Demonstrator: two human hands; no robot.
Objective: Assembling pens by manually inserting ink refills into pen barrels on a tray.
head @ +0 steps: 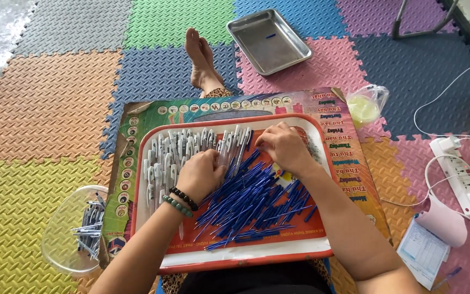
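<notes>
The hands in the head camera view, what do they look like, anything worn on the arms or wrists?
Both arms are bare, with no sleeves and no gloves. The left hand has two beaded bracelets on its wrist: a black bead bracelet nearer the hand and a green bead bracelet just behind it. The right hand and its wrist carry nothing that shows; no rings can be made out.

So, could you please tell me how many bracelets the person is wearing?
2, both on the left wrist: a dark beaded bracelet nearer the left hand, and a green beaded bracelet just behind it. The right wrist shows none; its underside is hidden.
</notes>
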